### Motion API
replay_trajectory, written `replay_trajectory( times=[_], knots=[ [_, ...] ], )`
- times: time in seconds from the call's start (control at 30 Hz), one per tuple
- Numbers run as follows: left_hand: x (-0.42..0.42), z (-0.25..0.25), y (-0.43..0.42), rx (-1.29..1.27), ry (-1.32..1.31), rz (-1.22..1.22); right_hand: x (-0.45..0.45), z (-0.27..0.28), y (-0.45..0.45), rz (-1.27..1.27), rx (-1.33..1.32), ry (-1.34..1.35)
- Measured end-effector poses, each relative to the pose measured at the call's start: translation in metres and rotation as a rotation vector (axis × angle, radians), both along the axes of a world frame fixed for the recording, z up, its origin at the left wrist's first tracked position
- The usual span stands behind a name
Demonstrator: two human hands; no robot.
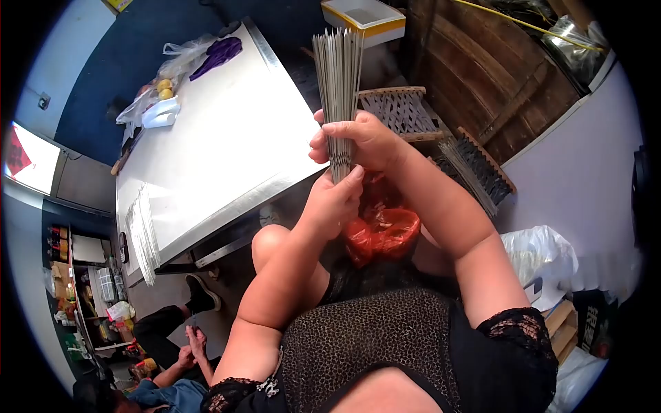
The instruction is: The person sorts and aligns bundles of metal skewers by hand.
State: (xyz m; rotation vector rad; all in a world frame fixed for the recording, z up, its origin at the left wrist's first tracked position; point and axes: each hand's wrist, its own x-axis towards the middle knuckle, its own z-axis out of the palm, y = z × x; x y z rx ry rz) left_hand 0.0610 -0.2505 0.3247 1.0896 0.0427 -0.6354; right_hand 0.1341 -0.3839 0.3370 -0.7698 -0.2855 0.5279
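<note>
Both hands' grip is clamped on one rod bundle (339,76), held upright over the lap by the bench's (227,138) near-right corner: left hand (332,202) low, right hand (373,140) above. Looks part-way: one bundle gathered, one loose batch (143,234) overhanging the bench's near-left corner, one floor-side stack (468,175). Individual rods uncountable. One red bag (385,230).
</note>
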Motion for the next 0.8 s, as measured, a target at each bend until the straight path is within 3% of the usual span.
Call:
replay_trajectory(
  times=[0.07, 0.3, 0.37, 0.43, 0.5, 0.8],
  knots=[
    [-0.001, -0.004, -0.005, 0.015, 0.045, 0.105, 0.001, -0.007, -0.003, -0.009, -0.01, 0.047],
    [-0.016, -0.019, -0.008, -0.091, 0.178, 0.076, -0.012, -0.045, -0.012, 0.0, -0.059, 0.219],
    [-0.011, -0.017, -0.01, -0.095, 0.168, 0.153, 0.001, -0.053, -0.019, 0.04, -0.148, 0.096],
    [-0.003, -0.017, -0.006, -0.08, 0.154, 0.183, 0.006, -0.049, -0.018, -0.057, -0.031, 0.142],
    [0.002, -0.015, -0.004, -0.083, 0.156, 0.204, 0.008, -0.049, -0.022, -0.109, -0.111, 0.154],
    [0.001, -0.026, -0.004, -0.079, 0.131, 0.332, 0.021, -0.067, -0.016, -0.035, -0.231, 0.132]
  ],
)
